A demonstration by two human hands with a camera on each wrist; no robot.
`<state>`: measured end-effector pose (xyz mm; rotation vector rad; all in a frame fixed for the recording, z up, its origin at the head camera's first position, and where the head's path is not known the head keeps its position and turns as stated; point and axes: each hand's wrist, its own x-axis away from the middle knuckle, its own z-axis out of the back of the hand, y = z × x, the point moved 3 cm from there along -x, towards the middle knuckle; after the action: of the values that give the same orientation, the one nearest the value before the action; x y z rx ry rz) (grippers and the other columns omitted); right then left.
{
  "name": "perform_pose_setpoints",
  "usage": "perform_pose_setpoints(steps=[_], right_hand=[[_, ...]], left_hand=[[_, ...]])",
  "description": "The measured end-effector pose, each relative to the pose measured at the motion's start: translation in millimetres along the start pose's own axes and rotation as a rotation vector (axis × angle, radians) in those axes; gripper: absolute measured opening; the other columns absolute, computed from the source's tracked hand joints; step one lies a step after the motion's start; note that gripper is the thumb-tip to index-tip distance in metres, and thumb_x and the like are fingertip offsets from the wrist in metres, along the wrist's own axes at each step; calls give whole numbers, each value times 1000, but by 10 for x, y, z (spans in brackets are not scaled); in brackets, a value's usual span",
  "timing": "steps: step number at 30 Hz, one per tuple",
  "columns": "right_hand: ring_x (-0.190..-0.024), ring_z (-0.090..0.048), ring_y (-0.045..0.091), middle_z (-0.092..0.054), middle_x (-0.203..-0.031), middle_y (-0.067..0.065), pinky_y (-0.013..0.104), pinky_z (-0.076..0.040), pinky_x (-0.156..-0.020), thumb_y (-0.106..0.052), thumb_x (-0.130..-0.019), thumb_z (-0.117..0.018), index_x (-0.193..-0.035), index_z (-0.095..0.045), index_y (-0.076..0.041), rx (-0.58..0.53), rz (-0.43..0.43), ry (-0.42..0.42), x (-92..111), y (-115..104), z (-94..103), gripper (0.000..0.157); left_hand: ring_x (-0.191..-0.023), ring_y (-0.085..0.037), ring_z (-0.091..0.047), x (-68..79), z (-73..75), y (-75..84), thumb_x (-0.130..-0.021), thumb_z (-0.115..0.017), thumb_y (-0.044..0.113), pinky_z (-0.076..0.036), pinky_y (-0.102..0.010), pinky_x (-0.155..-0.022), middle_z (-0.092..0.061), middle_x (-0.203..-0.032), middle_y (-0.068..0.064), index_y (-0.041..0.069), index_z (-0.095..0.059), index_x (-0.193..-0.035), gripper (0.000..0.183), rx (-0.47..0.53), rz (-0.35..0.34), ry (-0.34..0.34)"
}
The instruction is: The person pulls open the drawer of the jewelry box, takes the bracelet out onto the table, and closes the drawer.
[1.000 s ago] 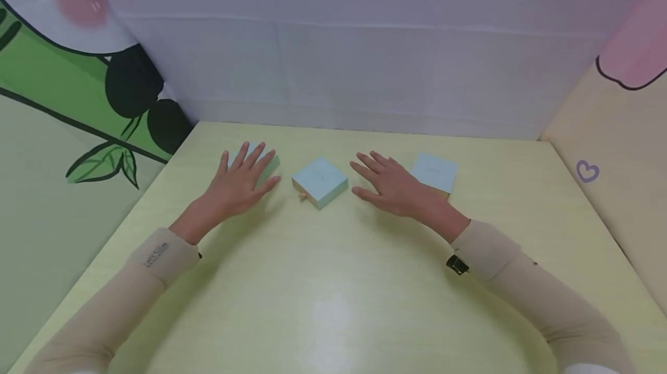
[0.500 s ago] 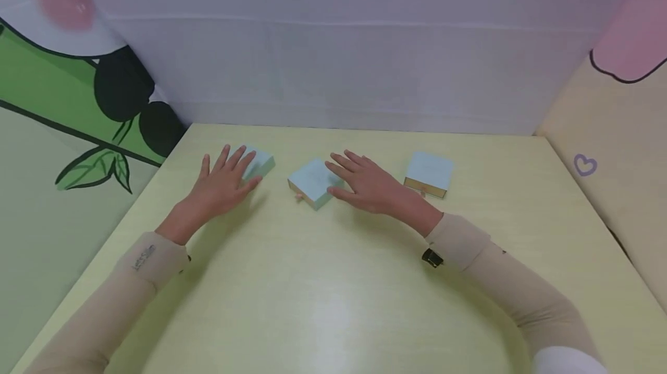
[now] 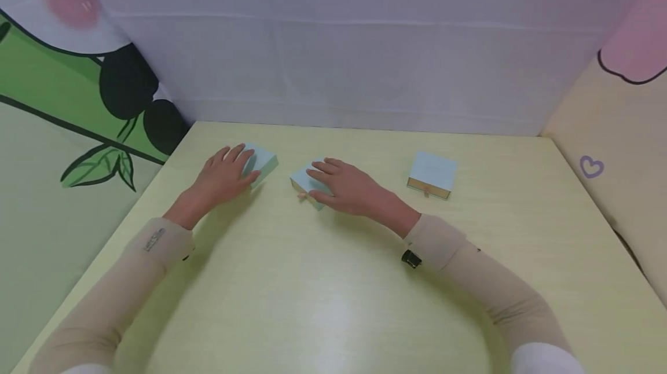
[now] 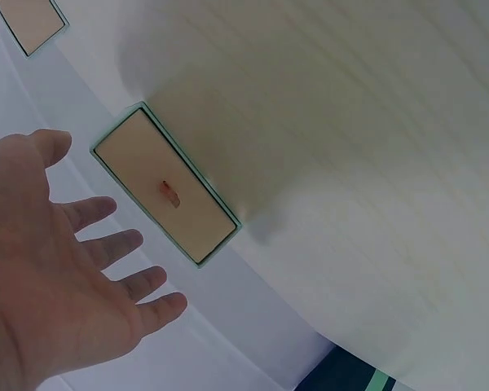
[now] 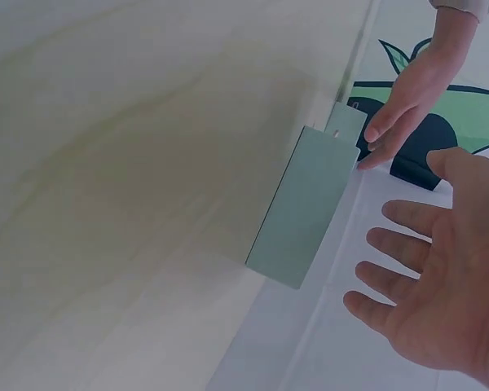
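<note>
Three small light-blue boxes, each like a matchbox with a tan inner drawer, lie along the back of the table. My left hand point(image 3: 219, 178) is over the left box point(image 3: 264, 164), fingers spread and covering part of its top. In the left wrist view that box point(image 4: 167, 187) shows its tan end and a small ribbon tab, with the fingertips above it. Over the middle box point(image 3: 302, 179) my right hand point(image 3: 348, 190) has its fingers extended, hiding much of the lid. The right wrist view shows a gap between these fingers and the middle box point(image 5: 301, 212).
The right box point(image 3: 432, 173) lies apart from both hands, its ribbon tab facing me. A pale wooden table point(image 3: 323, 281) carries all three boxes. Behind it hangs a white cloth wall point(image 3: 354, 73), with a printed panel point(image 3: 62, 73) at left and another point(image 3: 615, 148) at right.
My right hand has moved left, from between the middle and right boxes to over the middle one, uncovering the right box. My left hand has shifted slightly left, its fingers drawn closer together.
</note>
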<state>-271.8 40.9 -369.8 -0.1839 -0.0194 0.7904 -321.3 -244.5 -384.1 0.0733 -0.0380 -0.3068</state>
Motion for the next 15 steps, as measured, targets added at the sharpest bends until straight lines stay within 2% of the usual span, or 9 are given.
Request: perform_pose_setpoints(steps=[7, 15], right_hand=[[-138, -32, 22, -40, -148, 2, 35, -30, -111, -48, -98, -42, -145, -41, -18, -1, -7, -3, -100, -104, 33, 55], [-135, -35, 21, -44, -145, 1, 35, -32, -109, -49, -98, -40, -142, -45, -18, -11, -12, -5, -169, -159, 13, 54]], left_hand=[[-130, -49, -24, -52, -31, -3, -98, -43, 45, -26, -68, -99, -22, -151, -21, 9, -32, -144, 60, 8, 2, 2], [-125, -49, -27, -79, -50, -8, -97, -44, 44, -28, -67, -96, -26, -147, -22, 8, -34, -142, 58, 1, 13, -5]])
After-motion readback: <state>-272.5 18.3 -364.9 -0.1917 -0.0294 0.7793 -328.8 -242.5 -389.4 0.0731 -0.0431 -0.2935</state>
